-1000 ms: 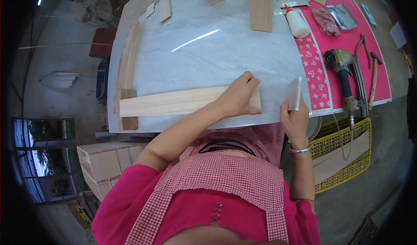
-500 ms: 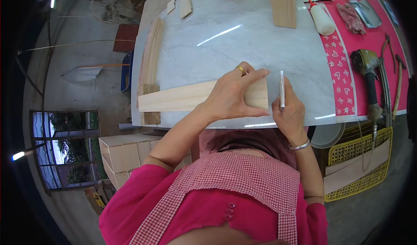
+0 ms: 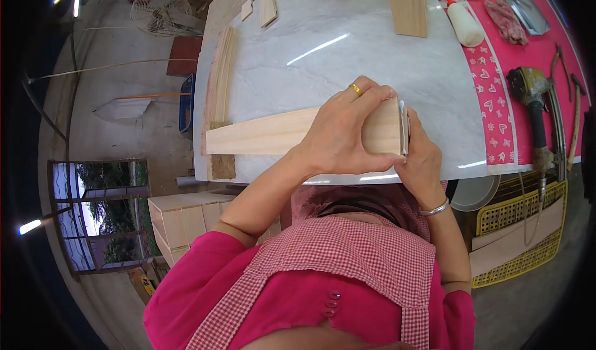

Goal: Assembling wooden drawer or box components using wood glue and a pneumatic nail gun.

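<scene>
My left hand (image 3: 347,129) lies over the right part of a long pale wooden board (image 3: 261,132), thumb and fingers gripping its two long edges near the right end. The board's left end rests on a small wooden block (image 3: 221,165). In my right hand (image 3: 422,157) is a thin flat piece (image 3: 404,129), seen edge-on, with a white, glue-like coating along its edge. It stands against the board's right end, between my two hands. The fingers of my right hand behind the piece are partly hidden.
Stacked wooden strips (image 3: 223,80) lie at the table's left. Across the far side are more wood pieces (image 3: 406,8) and a white squeeze bottle (image 3: 464,24) with a red tip. At right lie a pink cloth (image 3: 506,22), a nail gun (image 3: 531,101) and a hammer (image 3: 576,117).
My right hand has brought the thin piece to the board's right end, closing the gap seen before. The left hand and the board appear slightly farther right as the whole view shifts.
</scene>
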{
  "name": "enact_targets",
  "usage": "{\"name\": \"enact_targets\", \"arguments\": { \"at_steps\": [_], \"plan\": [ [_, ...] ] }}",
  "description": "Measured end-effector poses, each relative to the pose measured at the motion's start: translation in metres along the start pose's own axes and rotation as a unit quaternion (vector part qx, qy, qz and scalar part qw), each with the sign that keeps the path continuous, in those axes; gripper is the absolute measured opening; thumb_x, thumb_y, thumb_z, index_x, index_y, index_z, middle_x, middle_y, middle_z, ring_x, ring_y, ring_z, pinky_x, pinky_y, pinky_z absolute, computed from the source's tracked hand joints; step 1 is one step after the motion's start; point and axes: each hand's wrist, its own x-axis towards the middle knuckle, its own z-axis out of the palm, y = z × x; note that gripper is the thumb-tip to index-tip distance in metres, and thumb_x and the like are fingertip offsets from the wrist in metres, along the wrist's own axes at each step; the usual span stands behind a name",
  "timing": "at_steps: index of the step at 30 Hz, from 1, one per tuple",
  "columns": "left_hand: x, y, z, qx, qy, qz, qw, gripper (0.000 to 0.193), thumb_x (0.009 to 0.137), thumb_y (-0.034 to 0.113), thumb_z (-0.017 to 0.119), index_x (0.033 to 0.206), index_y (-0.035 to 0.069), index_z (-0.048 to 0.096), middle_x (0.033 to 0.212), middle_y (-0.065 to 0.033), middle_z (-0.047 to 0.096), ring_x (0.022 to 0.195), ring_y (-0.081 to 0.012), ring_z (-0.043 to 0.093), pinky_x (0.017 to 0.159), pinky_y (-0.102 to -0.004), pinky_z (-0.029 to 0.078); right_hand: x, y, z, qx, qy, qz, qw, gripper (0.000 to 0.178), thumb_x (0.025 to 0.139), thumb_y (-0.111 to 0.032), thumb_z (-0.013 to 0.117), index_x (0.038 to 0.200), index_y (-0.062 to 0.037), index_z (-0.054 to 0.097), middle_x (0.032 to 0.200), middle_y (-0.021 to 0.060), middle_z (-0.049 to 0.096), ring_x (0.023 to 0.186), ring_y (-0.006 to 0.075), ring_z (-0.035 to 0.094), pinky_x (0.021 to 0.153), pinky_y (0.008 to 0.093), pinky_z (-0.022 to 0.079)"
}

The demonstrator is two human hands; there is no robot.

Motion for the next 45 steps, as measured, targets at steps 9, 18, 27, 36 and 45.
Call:
{"name": "enact_targets", "arguments": {
  "at_steps": [9, 18, 27, 36, 45],
  "plan": [
    [0.002, -0.002, 0.006, -0.020, -0.004, -0.026, 0.999, 0.076, 0.056, 0.026, 0.087, 0.120, -0.001, 0.056, 0.107, -0.0156, 0.060, 0.099, -0.0306, 0.061, 0.086, -0.0381, 0.051, 0.001, 0.000, 0.002, 0.002, 0.000, 0.000, 1.000, 0.080, 0.070, -0.002, 0.072, 0.142, 0.0021, 0.038, 0.105, 0.0191, 0.065, 0.084, 0.0354, 0.067, 0.064, 0.0410, 0.053],
    [0.001, 0.000, 0.009, -0.015, 0.001, -0.030, 0.999, 0.076, 0.057, 0.028, 0.088, 0.120, -0.002, 0.056, 0.108, -0.0154, 0.060, 0.099, -0.0303, 0.061, 0.086, -0.0380, 0.051, 0.001, 0.000, 0.004, -0.007, 0.014, -0.003, 1.000, 0.076, 0.072, -0.002, 0.071, 0.140, 0.0009, 0.040, 0.097, 0.0172, 0.067, 0.075, 0.0337, 0.067, 0.060, 0.0398, 0.053],
    [0.000, 0.000, 0.009, -0.015, -0.006, -0.033, 0.999, 0.076, 0.058, 0.028, 0.088, 0.120, -0.002, 0.056, 0.108, -0.0159, 0.059, 0.098, -0.0305, 0.061, 0.086, -0.0382, 0.051, 0.001, -0.001, 0.004, -0.010, 0.014, 0.000, 1.000, 0.074, 0.072, -0.004, 0.072, 0.139, 0.0011, 0.041, 0.098, 0.0171, 0.067, 0.077, 0.0332, 0.068, 0.061, 0.0389, 0.054],
    [0.001, -0.001, 0.014, -0.009, 0.003, -0.024, 1.000, 0.078, 0.057, 0.029, 0.088, 0.121, -0.001, 0.055, 0.107, -0.0160, 0.059, 0.097, -0.0311, 0.061, 0.085, -0.0386, 0.051, 0.001, 0.001, 0.005, 0.005, 0.024, -0.002, 1.000, 0.074, 0.073, -0.008, 0.074, 0.139, 0.0014, 0.041, 0.099, 0.0170, 0.067, 0.076, 0.0327, 0.068, 0.060, 0.0382, 0.054],
    [0.001, -0.002, 0.017, -0.019, 0.003, -0.041, 0.999, 0.078, 0.056, 0.029, 0.088, 0.120, -0.002, 0.055, 0.107, -0.0156, 0.059, 0.097, -0.0311, 0.060, 0.085, -0.0379, 0.050, 0.018, -0.020, -0.038, 0.099, -0.024, -0.025, 0.994, 0.088, 0.070, -0.004, 0.071, 0.149, -0.0013, 0.031, 0.118, 0.0175, 0.057, 0.094, 0.0322, 0.060, 0.079, 0.0356, 0.051]
  ]
}}
